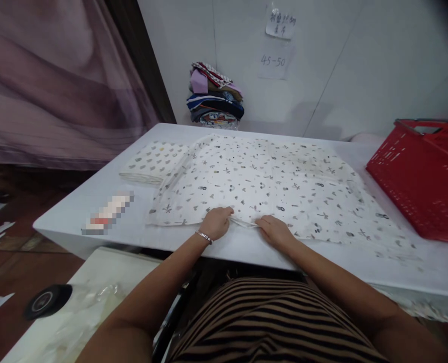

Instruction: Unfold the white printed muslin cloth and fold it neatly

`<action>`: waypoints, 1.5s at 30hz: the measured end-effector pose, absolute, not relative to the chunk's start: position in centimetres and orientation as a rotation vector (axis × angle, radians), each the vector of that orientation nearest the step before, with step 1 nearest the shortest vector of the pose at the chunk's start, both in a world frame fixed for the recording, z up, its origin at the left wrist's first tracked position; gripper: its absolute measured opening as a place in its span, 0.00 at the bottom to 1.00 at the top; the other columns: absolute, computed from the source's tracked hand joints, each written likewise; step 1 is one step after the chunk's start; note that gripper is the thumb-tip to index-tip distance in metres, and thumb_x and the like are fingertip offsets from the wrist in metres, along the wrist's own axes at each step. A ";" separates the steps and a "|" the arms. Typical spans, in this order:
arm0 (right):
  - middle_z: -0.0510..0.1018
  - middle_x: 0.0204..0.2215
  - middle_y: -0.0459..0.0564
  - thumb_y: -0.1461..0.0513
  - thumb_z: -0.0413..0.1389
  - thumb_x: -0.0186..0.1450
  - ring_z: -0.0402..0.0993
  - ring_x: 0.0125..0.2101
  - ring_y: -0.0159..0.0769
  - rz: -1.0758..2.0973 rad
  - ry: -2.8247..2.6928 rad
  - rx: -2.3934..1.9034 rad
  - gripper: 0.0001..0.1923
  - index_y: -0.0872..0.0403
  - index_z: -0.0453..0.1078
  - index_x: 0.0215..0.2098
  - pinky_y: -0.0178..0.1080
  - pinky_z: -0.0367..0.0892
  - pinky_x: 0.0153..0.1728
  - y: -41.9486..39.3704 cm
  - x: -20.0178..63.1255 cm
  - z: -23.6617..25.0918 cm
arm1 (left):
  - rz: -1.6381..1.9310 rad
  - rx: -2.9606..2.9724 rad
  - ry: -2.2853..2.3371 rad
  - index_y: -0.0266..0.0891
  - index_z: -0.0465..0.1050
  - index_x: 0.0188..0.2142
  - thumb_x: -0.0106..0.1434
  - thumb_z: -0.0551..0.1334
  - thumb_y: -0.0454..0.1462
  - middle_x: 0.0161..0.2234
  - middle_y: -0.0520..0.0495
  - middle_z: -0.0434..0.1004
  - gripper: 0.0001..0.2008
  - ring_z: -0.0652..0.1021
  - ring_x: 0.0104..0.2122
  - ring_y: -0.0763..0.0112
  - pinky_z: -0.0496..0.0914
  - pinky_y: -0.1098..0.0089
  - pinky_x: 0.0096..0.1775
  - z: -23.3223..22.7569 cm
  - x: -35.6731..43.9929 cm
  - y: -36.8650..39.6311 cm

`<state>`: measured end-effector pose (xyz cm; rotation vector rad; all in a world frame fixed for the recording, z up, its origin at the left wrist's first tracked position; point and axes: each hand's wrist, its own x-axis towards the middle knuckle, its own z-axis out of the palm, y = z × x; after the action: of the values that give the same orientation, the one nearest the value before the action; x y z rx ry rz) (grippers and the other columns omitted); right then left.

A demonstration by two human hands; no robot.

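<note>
Hands meet at the near edge of a white table (76,201), at six o'clock from its middle. A printed cloth (269,186), white with small dark motifs, lies spread flat over most of the tabletop. The left hand (216,222), a bracelet (204,236) on its wrist, is curled with fingers closed on the cloth's near hem. The right hand (274,230) lies just beside it, fingers bent over the same hem; how firmly it pinches cannot be told. A small ridge of fabric rises between the two hands.

At three o'clock a red basket (416,191) with slotted walls sits on the table's right end, touching or nearly touching the cloth's far corner. Its inside is hidden from this angle, so what it holds cannot be told.

At ten o'clock a folded piece (153,161) of like-printed fabric lies beside the spread cloth. At twelve o'clock, against the wall, stands a stack of folded clothes (215,98) in mixed colours. Above it two paper notes (278,43) are stuck to the wall. At eight o'clock a blurred object (108,213) rests near the table's corner.
</note>
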<state>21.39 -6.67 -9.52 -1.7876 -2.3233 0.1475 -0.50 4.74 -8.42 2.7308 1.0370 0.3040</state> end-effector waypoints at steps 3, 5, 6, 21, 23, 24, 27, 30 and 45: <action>0.74 0.40 0.52 0.64 0.45 0.67 0.68 0.41 0.38 0.308 -2.232 -1.800 0.15 0.54 0.68 0.48 0.39 0.63 0.41 -6.4 21.7 -9.3 | 0.310 2.627 1.003 0.41 0.68 0.43 0.58 0.53 0.30 0.34 0.49 0.76 0.14 0.76 0.35 0.66 0.68 0.66 0.38 -8.1 -1.2 5.3; 0.75 0.40 0.50 0.63 0.45 0.67 0.68 0.42 0.36 0.405 -2.186 -1.802 0.16 0.52 0.67 0.49 0.39 0.64 0.43 -6.3 22.0 -9.2 | 0.371 2.611 0.955 0.41 0.68 0.42 0.59 0.52 0.31 0.37 0.48 0.77 0.12 0.76 0.36 0.67 0.69 0.66 0.40 -8.2 -1.7 5.5; 0.75 0.41 0.49 0.64 0.45 0.66 0.68 0.43 0.36 0.438 -2.171 -1.801 0.16 0.52 0.67 0.49 0.39 0.64 0.43 -6.2 22.1 -9.1 | 0.434 2.619 0.927 0.40 0.68 0.40 0.60 0.51 0.31 0.39 0.47 0.76 0.12 0.76 0.38 0.67 0.69 0.65 0.41 -8.3 -1.8 5.4; 0.76 0.42 0.49 0.64 0.46 0.65 0.70 0.41 0.35 0.538 -2.102 -1.778 0.16 0.51 0.69 0.48 0.39 0.65 0.43 -5.7 22.3 -8.8 | 0.534 2.955 0.745 0.41 0.72 0.41 0.62 0.56 0.34 0.54 0.43 0.66 0.09 0.63 0.56 0.59 0.60 0.55 0.54 -9.4 0.4 2.9; 0.76 0.42 0.49 0.64 0.46 0.64 0.70 0.41 0.35 0.533 -2.118 -1.778 0.16 0.51 0.69 0.48 0.39 0.64 0.42 -5.7 22.3 -8.8 | 0.557 2.977 0.774 0.40 0.72 0.40 0.63 0.54 0.32 0.54 0.43 0.67 0.09 0.64 0.56 0.60 0.61 0.56 0.53 -9.5 0.7 3.0; 0.76 0.42 0.49 0.64 0.47 0.64 0.70 0.41 0.35 0.532 -2.122 -1.777 0.16 0.51 0.69 0.47 0.39 0.64 0.42 -5.7 22.3 -8.7 | 0.578 2.983 0.788 0.40 0.72 0.41 0.63 0.53 0.32 0.53 0.42 0.68 0.10 0.64 0.56 0.60 0.61 0.56 0.53 -9.5 0.8 3.0; 0.76 0.42 0.49 0.64 0.47 0.64 0.70 0.42 0.35 0.545 -2.116 -1.776 0.15 0.51 0.69 0.47 0.38 0.64 0.43 -5.6 22.2 -8.6 | 0.606 2.998 0.802 0.39 0.72 0.40 0.63 0.54 0.31 0.52 0.42 0.69 0.10 0.66 0.55 0.60 0.63 0.57 0.51 -9.6 1.0 2.9; 0.75 0.43 0.49 0.64 0.47 0.64 0.70 0.43 0.35 0.547 -2.115 -1.779 0.15 0.51 0.69 0.47 0.39 0.64 0.44 -5.7 22.1 -8.4 | 0.614 3.015 0.781 0.38 0.73 0.35 0.64 0.53 0.32 0.51 0.42 0.70 0.09 0.67 0.54 0.59 0.64 0.57 0.50 -9.4 0.9 2.8; 0.74 0.39 0.53 0.62 0.45 0.68 0.67 0.40 0.37 0.156 -2.284 -1.579 0.14 0.52 0.71 0.44 0.39 0.65 0.40 -7.1 20.3 -8.7 | 0.684 2.975 0.651 0.41 0.74 0.32 0.65 0.54 0.34 0.41 0.49 0.76 0.10 0.70 0.47 0.67 0.62 0.60 0.51 -9.0 -2.2 0.8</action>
<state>20.26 -7.14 -8.74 -1.5792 -2.2841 0.1564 -2.23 0.76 -8.96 2.9750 0.6507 0.6838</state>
